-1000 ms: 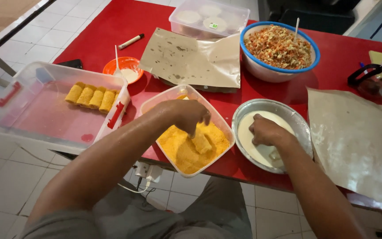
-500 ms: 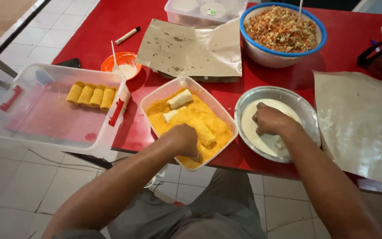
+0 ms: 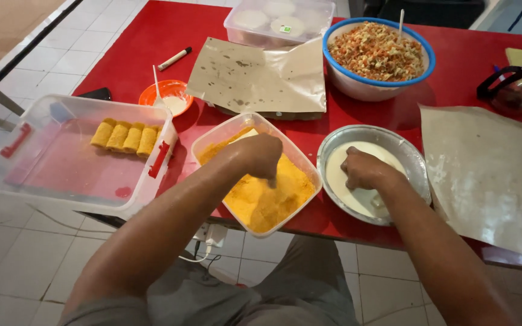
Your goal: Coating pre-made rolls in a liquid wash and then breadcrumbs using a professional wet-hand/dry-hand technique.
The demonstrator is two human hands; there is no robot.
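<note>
My left hand [image 3: 262, 154] reaches down into a clear square tub of yellow breadcrumbs [image 3: 261, 199]. Its fingers are curled with the tips in the crumbs, and what lies under them is hidden. A pale roll end [image 3: 246, 134] shows just behind the hand. My right hand [image 3: 364, 170] rests as a closed fist in a round metal bowl [image 3: 409, 158] of white batter [image 3: 339, 166]. To the left, a big clear bin [image 3: 37, 181] with red latches holds several crumbed yellow rolls [image 3: 125, 137] in a row.
On the red table [image 3: 152, 36] lie a stained brown paper [image 3: 255, 78], a blue-rimmed bowl of shredded filling [image 3: 377, 53], a lidded clear box of white wrappers [image 3: 279, 18], a small orange dish [image 3: 167, 96], a marker [image 3: 174, 58] and a large paper sheet [image 3: 490, 175] at right.
My left hand has moved from the tub's near edge toward its middle, and the rolls seen lying on the crumbs are now mostly covered. My right fist has stayed in the batter bowl.
</note>
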